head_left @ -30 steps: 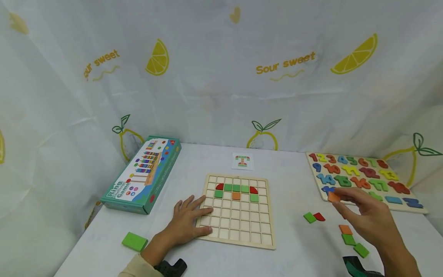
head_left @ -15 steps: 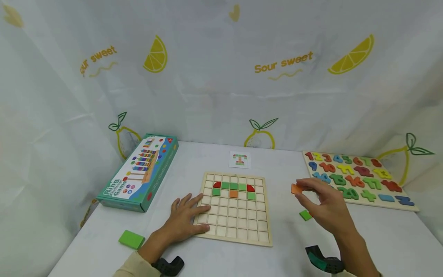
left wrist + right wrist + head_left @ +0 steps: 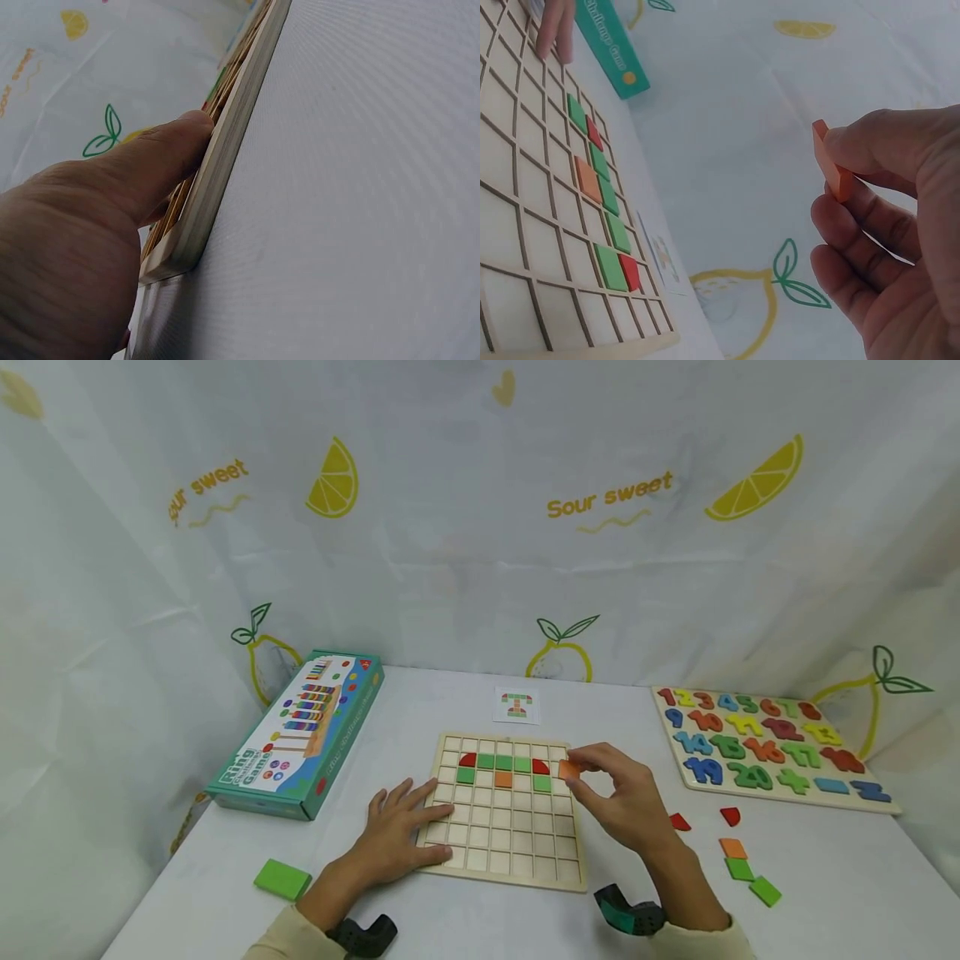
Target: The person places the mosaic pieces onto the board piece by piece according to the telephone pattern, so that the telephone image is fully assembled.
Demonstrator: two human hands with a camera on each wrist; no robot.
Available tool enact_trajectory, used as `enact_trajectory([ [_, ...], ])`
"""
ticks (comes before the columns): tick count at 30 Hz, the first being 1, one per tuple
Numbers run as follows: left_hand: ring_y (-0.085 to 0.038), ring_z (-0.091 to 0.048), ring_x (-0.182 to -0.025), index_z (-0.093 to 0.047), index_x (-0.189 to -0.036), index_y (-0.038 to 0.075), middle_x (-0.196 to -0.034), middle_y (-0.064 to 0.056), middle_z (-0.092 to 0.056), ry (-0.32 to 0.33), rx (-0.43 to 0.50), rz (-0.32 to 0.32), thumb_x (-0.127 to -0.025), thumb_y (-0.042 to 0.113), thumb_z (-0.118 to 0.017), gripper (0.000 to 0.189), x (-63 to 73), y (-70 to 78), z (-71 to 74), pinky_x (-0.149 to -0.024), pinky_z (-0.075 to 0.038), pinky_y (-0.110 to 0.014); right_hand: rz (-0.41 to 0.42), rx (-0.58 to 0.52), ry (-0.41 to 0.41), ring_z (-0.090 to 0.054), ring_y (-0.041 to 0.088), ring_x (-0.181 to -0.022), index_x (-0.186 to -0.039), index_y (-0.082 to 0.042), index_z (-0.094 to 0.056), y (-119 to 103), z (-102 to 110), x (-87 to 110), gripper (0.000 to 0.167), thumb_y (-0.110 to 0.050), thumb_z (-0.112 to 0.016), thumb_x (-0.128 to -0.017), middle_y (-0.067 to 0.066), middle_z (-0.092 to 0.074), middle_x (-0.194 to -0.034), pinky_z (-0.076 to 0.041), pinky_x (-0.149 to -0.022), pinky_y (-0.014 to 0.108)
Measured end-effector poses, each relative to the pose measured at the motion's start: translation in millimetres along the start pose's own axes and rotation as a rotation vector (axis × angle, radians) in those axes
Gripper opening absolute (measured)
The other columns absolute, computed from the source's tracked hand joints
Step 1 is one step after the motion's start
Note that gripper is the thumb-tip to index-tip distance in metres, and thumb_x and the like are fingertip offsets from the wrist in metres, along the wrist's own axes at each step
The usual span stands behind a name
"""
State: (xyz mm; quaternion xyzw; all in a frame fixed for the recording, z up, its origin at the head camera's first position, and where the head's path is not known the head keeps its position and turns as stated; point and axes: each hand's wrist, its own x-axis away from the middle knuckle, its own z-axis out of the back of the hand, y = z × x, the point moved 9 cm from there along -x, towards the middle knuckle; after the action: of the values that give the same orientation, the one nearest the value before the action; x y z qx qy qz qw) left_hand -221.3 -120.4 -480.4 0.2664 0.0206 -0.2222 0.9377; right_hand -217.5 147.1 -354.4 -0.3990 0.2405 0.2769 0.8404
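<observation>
A wooden grid board lies mid-table, with green square tiles, two red quarter-round tiles and one orange square tile set in its upper rows. My left hand rests on the board's left edge with its fingers spread; the left wrist view shows the thumb along the rim. Between thumb and fingertips my right hand pinches another orange square tile, raised over the board's upper right edge. Behind the board lies a small pattern card showing a red, green and orange figure.
Loose tiles lie to the right: red quarter-rounds, an orange square and green squares. Farther right is a number puzzle board. At left stand a green game box and a green block.
My right hand has carried the orange tile leftward from beside the number puzzle to the grid board's right edge. The left hand stays on the board; the head view has shifted slightly.
</observation>
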Motion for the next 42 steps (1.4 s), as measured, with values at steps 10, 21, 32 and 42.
enact_trajectory([
  [10, -0.043, -0.021, -0.138, -0.065, -0.129, 0.022, -0.151, -0.008, -0.036, 0.004, 0.006, -0.011, -0.08, 0.059, -0.07, 0.062, -2.4, 4.5, 3.9, -0.101, -0.006, -0.069, 0.05, -0.089, -0.008, -0.06, 0.015, -0.088, -0.109, -0.004, -0.069, -1, -31, -5.6, 0.033, 0.005, -0.077, -0.078, 0.003, -0.067, -0.102, -0.053, -0.076, 0.035],
  [21, -0.042, -0.02, -0.139, -0.064, -0.13, 0.024, -0.152, -0.006, -0.036, -0.009, 0.008, -0.008, -0.08, 0.058, -0.07, 0.061, -5.3, 6.2, 3.4, -0.102, -0.006, -0.067, 0.011, -0.147, -0.012, -0.061, 0.017, -0.087, -0.107, -0.004, -0.069, 7, -63, -7.7, 0.035, 0.007, -0.078, -0.075, 0.003, -0.068, -0.1, -0.053, -0.072, 0.046],
  [32, -0.042, -0.021, -0.139, -0.065, -0.129, 0.025, -0.152, -0.005, -0.036, -0.011, -0.004, -0.002, -0.079, 0.06, -0.069, 0.062, -3.7, 4.3, 2.4, -0.102, -0.007, -0.067, 0.076, -0.15, 0.013, -0.063, 0.022, -0.085, -0.105, 0.003, -0.068, 15, -89, 4.7, 0.034, 0.007, -0.078, -0.074, 0.01, -0.068, -0.098, -0.054, -0.072, 0.038],
  [42, -0.043, -0.022, -0.138, -0.065, -0.128, 0.025, -0.151, -0.006, -0.037, 0.0, -0.01, 0.0, -0.079, 0.061, -0.068, 0.061, -1.2, 2.6, 2.8, -0.101, -0.008, -0.068, -0.052, -0.065, -0.06, -0.062, 0.018, -0.095, -0.108, -0.003, -0.071, 27, -111, 12.0, 0.033, -0.001, -0.08, -0.076, 0.003, -0.069, -0.101, -0.05, -0.083, 0.037],
])
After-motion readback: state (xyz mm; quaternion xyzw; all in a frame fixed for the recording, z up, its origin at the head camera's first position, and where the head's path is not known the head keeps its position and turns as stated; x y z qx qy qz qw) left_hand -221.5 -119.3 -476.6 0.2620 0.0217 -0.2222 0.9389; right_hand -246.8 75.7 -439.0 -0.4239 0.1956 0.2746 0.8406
